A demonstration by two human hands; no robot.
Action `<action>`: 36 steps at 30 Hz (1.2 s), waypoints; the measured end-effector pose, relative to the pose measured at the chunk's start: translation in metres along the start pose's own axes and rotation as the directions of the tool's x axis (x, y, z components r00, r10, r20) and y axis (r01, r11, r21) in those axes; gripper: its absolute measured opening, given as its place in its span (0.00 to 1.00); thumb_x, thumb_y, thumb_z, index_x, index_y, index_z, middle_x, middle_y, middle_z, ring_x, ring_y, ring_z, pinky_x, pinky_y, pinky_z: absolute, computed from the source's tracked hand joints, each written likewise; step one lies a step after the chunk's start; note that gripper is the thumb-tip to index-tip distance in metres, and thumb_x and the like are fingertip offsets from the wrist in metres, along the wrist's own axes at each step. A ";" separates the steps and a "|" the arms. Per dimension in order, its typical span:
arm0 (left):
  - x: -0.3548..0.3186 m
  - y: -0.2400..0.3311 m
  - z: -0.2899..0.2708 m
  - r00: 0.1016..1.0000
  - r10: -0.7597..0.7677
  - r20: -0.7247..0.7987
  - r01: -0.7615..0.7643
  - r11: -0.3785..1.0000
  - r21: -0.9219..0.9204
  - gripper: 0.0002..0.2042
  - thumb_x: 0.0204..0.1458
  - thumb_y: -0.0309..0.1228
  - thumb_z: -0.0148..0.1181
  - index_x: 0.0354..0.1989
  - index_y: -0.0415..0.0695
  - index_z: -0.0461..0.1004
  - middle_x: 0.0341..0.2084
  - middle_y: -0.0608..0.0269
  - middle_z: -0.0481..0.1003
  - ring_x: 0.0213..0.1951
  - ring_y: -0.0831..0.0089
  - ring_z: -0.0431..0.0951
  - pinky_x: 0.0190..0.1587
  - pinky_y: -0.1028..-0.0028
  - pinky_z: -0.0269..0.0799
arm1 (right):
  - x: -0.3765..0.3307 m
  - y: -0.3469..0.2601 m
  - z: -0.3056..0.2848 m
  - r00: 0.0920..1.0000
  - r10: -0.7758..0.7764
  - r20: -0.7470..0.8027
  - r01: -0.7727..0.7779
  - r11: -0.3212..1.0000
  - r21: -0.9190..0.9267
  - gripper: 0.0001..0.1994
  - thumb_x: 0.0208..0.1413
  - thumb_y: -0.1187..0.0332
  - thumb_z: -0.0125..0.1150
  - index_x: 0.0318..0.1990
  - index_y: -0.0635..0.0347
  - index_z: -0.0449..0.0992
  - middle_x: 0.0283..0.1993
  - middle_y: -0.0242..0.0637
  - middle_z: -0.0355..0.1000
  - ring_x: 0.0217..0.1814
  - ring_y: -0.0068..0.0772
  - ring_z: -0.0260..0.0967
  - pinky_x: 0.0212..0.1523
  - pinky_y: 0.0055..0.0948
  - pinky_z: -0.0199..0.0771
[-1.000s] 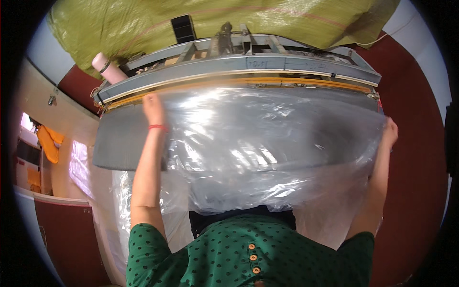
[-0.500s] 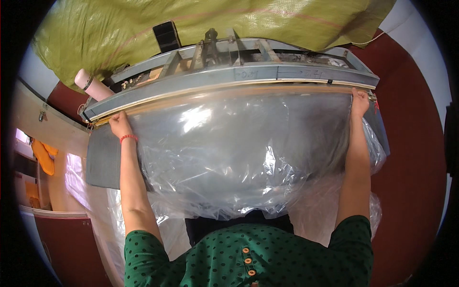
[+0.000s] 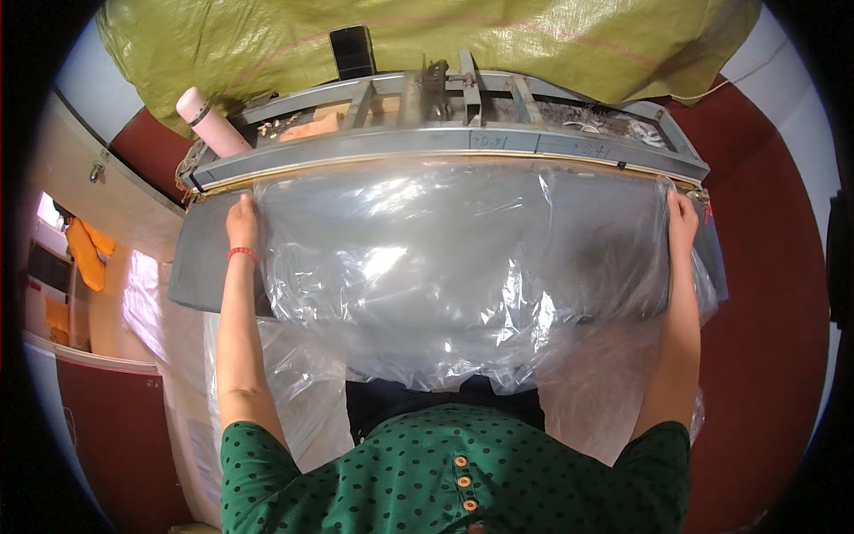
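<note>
A large clear plastic sheet (image 3: 427, 267) lies spread over a grey machine table (image 3: 200, 267). My left hand (image 3: 240, 222) grips the sheet's upper left corner, close to a long metal bar (image 3: 445, 147) that runs across the far edge of the table. The upper right corner of the sheet is pinched in my right hand (image 3: 681, 216), just below the same bar. Both arms are stretched forward and the sheet is pulled wide between them. Its lower part hangs crumpled over the near edge, against my green dotted top.
Behind the bar sits a metal frame (image 3: 463, 93) with debris in it. A pink bottle (image 3: 212, 122) stands at its left end. A green woven tarp (image 3: 498, 40) covers the back. More clear plastic (image 3: 169, 356) hangs at the lower left. The floor (image 3: 769, 356) is dark red.
Both hands have pulled the sheet's top edge up to the metal bar and spread it wider. The view has tilted down, showing more of the frame behind.
</note>
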State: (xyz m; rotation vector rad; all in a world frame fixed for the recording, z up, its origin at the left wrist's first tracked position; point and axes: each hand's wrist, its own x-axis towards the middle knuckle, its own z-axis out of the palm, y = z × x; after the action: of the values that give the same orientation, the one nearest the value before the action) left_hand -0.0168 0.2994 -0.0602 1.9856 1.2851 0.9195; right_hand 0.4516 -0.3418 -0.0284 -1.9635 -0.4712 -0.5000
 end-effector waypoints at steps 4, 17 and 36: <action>-0.031 0.037 0.022 0.998 0.017 0.066 -0.006 0.987 -0.160 0.12 0.51 0.33 0.47 0.33 0.36 0.73 0.27 0.59 0.73 0.31 0.73 0.70 0.35 0.74 0.65 | -0.062 -0.040 -0.064 0.993 -0.114 -0.038 0.103 0.970 -0.220 0.07 0.47 0.72 0.58 0.26 0.69 0.71 0.24 0.35 0.68 0.28 0.23 0.63 0.35 0.20 0.62; -0.186 0.187 0.042 0.755 0.319 0.573 0.091 0.815 -0.573 0.09 0.42 0.22 0.61 0.21 0.45 0.65 0.21 0.74 0.68 0.26 0.86 0.65 0.32 0.84 0.62 | -0.132 -0.034 -0.099 0.984 0.097 -0.147 -0.131 0.962 -0.241 0.13 0.48 0.66 0.57 0.38 0.65 0.72 0.40 0.40 0.70 0.41 0.27 0.66 0.43 0.24 0.65; -0.225 -0.016 -0.063 -0.136 -0.064 0.989 -0.592 0.805 -0.029 0.10 0.44 0.32 0.51 0.32 0.42 0.73 0.28 0.55 0.74 0.31 0.63 0.74 0.37 0.67 0.67 | -0.086 -0.191 0.116 0.978 -0.054 0.201 0.012 0.978 0.206 0.10 0.54 0.64 0.48 0.33 0.62 0.70 0.28 0.32 0.67 0.31 0.23 0.62 0.36 0.24 0.63</action>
State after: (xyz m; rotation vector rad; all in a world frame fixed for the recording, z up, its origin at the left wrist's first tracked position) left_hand -0.1419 0.1028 -0.0873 2.3534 0.0051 -0.9938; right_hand 0.2945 -0.1676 0.0210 -1.8182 -0.6612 -0.2573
